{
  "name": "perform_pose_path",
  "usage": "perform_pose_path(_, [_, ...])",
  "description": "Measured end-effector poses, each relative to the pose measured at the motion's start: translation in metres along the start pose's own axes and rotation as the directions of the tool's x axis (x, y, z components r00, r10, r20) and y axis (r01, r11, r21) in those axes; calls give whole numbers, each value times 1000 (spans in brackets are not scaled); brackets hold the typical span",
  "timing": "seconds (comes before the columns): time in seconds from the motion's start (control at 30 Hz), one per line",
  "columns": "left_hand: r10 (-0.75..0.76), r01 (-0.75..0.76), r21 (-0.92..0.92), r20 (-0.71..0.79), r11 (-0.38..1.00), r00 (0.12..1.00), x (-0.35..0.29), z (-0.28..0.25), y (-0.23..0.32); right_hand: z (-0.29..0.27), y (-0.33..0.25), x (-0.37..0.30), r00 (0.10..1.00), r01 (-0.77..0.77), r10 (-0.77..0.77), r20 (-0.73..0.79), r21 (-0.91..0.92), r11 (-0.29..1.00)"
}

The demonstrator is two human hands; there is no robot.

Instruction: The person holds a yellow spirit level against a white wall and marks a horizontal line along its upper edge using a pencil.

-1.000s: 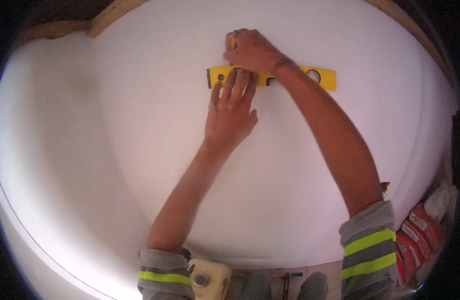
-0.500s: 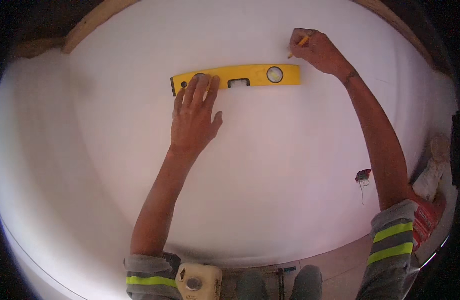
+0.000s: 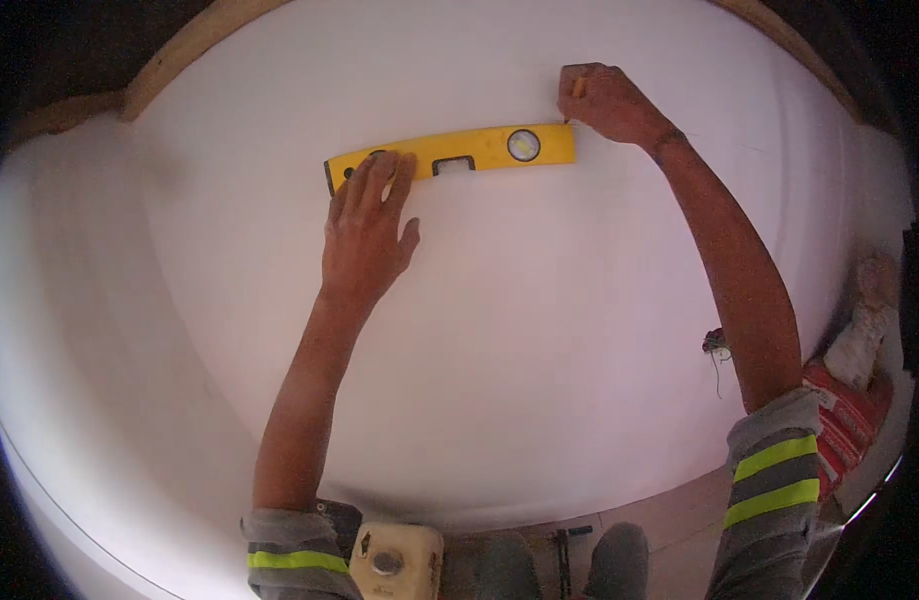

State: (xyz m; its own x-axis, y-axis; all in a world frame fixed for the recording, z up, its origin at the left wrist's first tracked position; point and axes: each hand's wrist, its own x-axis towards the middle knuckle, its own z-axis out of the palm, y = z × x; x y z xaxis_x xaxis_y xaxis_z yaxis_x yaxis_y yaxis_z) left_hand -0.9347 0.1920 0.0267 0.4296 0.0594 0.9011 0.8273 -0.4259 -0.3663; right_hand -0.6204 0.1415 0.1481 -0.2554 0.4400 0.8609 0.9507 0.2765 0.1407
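Note:
A yellow spirit level point(image 3: 500, 148) lies nearly level against a white wall point(image 3: 480, 320). Its round vial is toward the right end and a rectangular vial sits in the middle. My left hand point(image 3: 365, 230) presses flat on the level's left part, fingers stretched and slightly spread, covering another vial. Just above the level's right end, my right hand point(image 3: 610, 103) is closed round a yellow pencil point(image 3: 579, 88). The pencil's tip points down at the top edge of the level, close to its right corner.
Wires point(image 3: 718, 348) stick out of the wall beside my right forearm. Below stand a whitish plastic container point(image 3: 398, 560) and a dark tool with a bar point(image 3: 565, 560). A red and white sack point(image 3: 845, 430) is at the right. Wooden edging point(image 3: 180, 50) runs along the upper left.
The level and both hands appear shifted slightly left in view. My right hand has come down and closer to the level, bringing the pencil tip to its top right edge.

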Motion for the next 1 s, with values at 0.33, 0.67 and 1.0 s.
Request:
perform_pose_path(0.33, [117, -105, 126, -90, 986, 989, 25, 14, -19, 98, -5, -92, 813, 48, 267, -518, 516, 855])
perform_pose_path(0.67, [-60, 57, 48, 45, 997, 997, -90, -47, 0, 107, 4, -128, 837, 100, 155, -525, 426, 899])
perform_pose_path(1.0, [-271, 226, 300, 120, 927, 955, -181, -120, -27, 139, 23, -114, 767, 167, -99, -634, 49, 985])
